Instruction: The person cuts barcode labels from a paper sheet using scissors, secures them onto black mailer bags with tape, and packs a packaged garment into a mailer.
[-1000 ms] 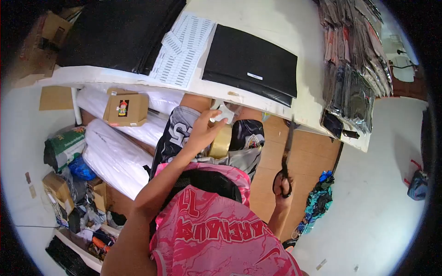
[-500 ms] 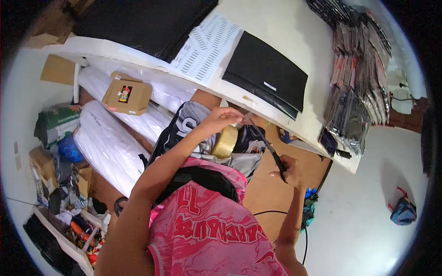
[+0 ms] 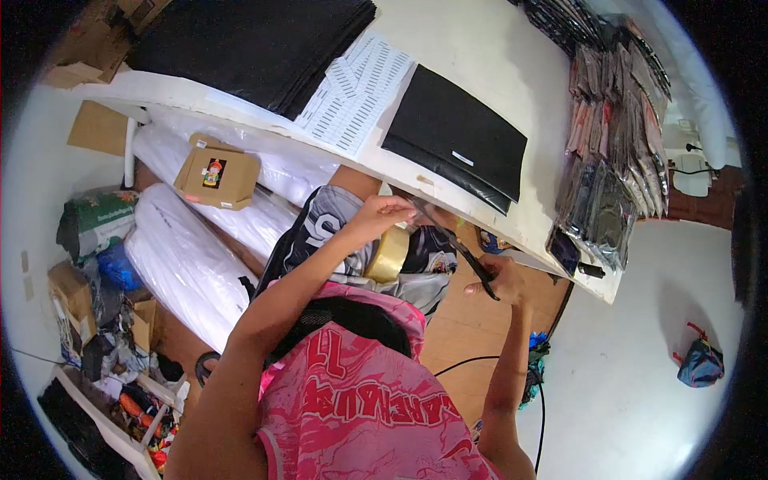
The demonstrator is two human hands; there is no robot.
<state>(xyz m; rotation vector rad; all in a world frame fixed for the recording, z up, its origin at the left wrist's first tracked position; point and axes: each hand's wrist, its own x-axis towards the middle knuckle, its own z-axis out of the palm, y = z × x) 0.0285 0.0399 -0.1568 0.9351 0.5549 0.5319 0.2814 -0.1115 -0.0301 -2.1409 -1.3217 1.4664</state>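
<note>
My left hand (image 3: 382, 218) is in front of the table edge, its thumb and fingers pinched on the free end of clear tape. Below it the wide tape roll (image 3: 387, 254) rests on my lap, against grey and black shorts (image 3: 324, 216). My right hand (image 3: 502, 280) is closed around the handles of dark scissors (image 3: 458, 246). Their long blades point up and left, and the tips reach the tape beside my left fingers. Whether the blades touch the tape I cannot tell.
On the white table (image 3: 480, 48) lie a black folded package (image 3: 460, 132), label sheets (image 3: 360, 88), a black stack (image 3: 248, 48) and plastic-wrapped packs (image 3: 616, 136). Underneath are white wrapped rolls (image 3: 180, 256) and a cardboard box (image 3: 218, 172). A cable (image 3: 543, 424) hangs by my right arm.
My right hand and the scissors have moved slightly up, with the blade tips now closer to my left fingers. My left hand keeps its pinch. The whole view has shifted a little.
</note>
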